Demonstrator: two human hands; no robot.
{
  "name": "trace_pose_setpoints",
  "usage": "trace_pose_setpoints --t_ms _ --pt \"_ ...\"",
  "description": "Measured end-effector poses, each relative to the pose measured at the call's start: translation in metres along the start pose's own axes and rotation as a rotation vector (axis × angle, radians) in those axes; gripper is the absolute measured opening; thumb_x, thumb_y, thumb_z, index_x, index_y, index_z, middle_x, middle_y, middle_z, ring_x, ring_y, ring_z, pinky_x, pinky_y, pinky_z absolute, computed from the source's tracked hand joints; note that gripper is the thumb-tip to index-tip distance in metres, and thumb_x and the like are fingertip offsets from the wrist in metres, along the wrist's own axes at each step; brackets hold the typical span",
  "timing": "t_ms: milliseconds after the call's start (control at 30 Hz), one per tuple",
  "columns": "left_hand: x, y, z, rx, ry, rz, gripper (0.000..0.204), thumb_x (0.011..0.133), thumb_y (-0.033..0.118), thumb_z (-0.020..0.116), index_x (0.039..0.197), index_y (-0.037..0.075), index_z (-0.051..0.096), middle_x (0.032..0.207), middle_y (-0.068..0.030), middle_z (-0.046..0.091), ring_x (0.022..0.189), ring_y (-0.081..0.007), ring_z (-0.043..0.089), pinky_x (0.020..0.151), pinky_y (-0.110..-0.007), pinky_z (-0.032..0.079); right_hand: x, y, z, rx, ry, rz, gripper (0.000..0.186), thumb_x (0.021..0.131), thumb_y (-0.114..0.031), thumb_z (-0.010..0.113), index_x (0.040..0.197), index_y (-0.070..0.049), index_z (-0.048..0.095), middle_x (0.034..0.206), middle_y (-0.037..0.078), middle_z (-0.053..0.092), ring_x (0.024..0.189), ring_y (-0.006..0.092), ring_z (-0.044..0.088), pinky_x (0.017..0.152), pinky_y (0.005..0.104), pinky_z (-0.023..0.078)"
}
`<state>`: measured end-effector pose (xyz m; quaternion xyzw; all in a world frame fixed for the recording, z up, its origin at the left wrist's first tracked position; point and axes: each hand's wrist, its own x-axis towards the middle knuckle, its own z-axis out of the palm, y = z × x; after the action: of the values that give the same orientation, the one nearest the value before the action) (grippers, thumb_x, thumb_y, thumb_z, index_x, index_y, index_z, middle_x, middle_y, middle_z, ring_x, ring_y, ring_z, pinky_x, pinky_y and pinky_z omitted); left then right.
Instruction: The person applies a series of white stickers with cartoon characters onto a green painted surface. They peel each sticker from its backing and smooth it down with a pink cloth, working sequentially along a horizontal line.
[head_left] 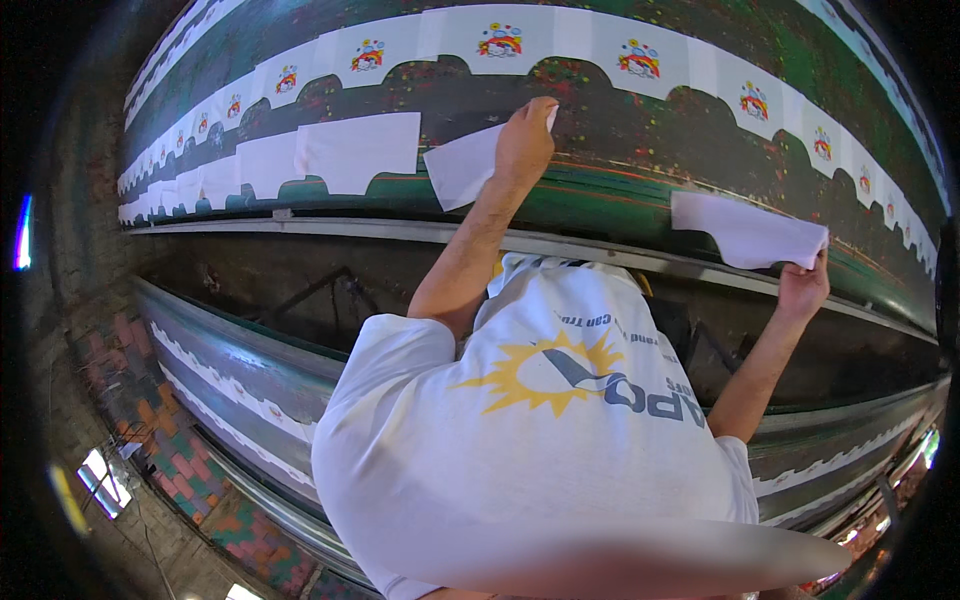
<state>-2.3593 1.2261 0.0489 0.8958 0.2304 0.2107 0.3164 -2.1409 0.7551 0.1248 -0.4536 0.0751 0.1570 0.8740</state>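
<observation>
My left hand [525, 140] is closed in a pinch over the table, with a white corner showing at its fingertips. A blank white cut cloth panel [462, 170] hangs from this hand, partly hidden behind my wrist. Lower and off to the right, my right hand [803, 290] pinches the end of another white cloth panel [745, 228], which stretches leftward over the table's near edge with a curved cutout along its lower side. Left of my left hand, a row of blank white panels [360, 150] lies flat along the long dark-green printing table [610, 130].
Beyond my hands runs a row of white panels [500, 40] with colourful rainbow prints. A metal rail [390, 231] edges the table. Behind me stands another long table [250, 350] with rows of white panels. Coloured paving bricks [180, 460] cover part of the floor.
</observation>
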Motion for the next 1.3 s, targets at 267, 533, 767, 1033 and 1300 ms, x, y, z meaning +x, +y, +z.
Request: trace_pose_setpoints --t_ms 267,533,767,1033,1300 --pt "-0.025 0.080 0.059 -0.095 -0.153 0.166 0.031 0.097 0.020 0.062 0.126 0.009 0.061 0.122 -0.0169 0.065 0.114 -0.0376 0.060 0.095 -0.047 0.051 0.044 -0.044 0.039 -0.016 -0.383 0.001 0.037 0.097 -0.003 0.054 0.133 0.003 0.055 0.121 0.015 0.066 0.104 0.0187 0.067 0.073 0.0242 0.056" --pt "-0.046 -0.027 -0.018 0.449 0.186 -0.298 0.032 0.088 0.023 0.073 0.113 0.004 0.065 0.108 -0.0180 0.063 0.110 -0.0394 0.056 0.096 -0.050 0.046 0.042 0.123 0.113 -0.816 -0.448 0.320 0.034 0.095 -0.006 0.062 0.128 -0.002 0.062 0.112 0.012 0.068 0.098 0.0189 0.068 0.086 0.0321 0.057" --pt "-0.058 -0.073 -0.029 0.386 0.094 -0.285 0.019 0.090 0.016 0.072 0.101 0.002 0.063 0.105 -0.0173 0.060 0.102 -0.0384 0.056 0.088 -0.050 0.046 0.013 0.204 0.144 -1.332 -0.788 -0.106 0.025 0.090 -0.002 0.061 0.115 0.000 0.065 0.108 0.015 0.067 0.095 0.0280 0.068 0.085 0.0377 0.055" --pt "-0.046 -0.081 -0.048 0.260 -0.061 -0.230 0.018 0.092 0.011 0.067 0.106 0.003 0.058 0.102 -0.0181 0.060 0.100 -0.0396 0.057 0.085 -0.050 0.046 0.016 0.255 0.189 -1.582 -0.997 -0.365 0.014 0.083 0.002 0.064 0.093 -0.004 0.071 0.124 0.011 0.061 0.120 0.0315 0.053 0.103 0.0424 0.043" --pt "-0.055 -0.107 -0.103 -0.313 0.035 -0.240 0.014 0.096 0.007 0.064 0.107 0.003 0.058 0.096 -0.0143 0.067 0.085 -0.0287 0.068 0.075 -0.038 0.053 -0.002 0.266 0.214 -1.726 -1.129 -0.294 0.022 0.077 0.003 0.064 0.087 -0.012 0.077 0.115 0.005 0.064 0.121 0.0273 0.051 0.110 0.0533 0.026"
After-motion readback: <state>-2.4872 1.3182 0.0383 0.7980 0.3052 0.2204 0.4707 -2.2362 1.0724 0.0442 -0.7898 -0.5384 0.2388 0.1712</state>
